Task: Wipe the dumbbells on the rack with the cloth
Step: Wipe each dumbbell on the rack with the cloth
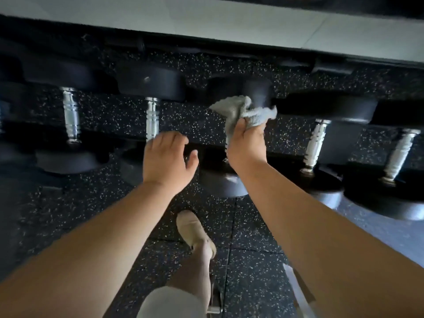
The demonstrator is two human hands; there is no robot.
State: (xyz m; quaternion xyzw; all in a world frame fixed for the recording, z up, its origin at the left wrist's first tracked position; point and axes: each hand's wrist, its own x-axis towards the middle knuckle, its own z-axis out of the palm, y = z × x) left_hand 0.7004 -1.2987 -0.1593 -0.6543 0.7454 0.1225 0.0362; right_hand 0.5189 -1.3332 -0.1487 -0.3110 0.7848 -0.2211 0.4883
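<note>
Right hand (246,143) fingers gripping grey cloth (243,111) against middle dumbbell (238,92) on rack (206,143); left hand (167,157) fingers relaxed, open, hovering beside.

The dumbbells sit close side by side, their black heads (150,84) nearly touching, yet bare speckled floor (110,111) shows between the chrome handles (71,114). A pale wall ledge (206,21) closes off the space behind the row.
</note>
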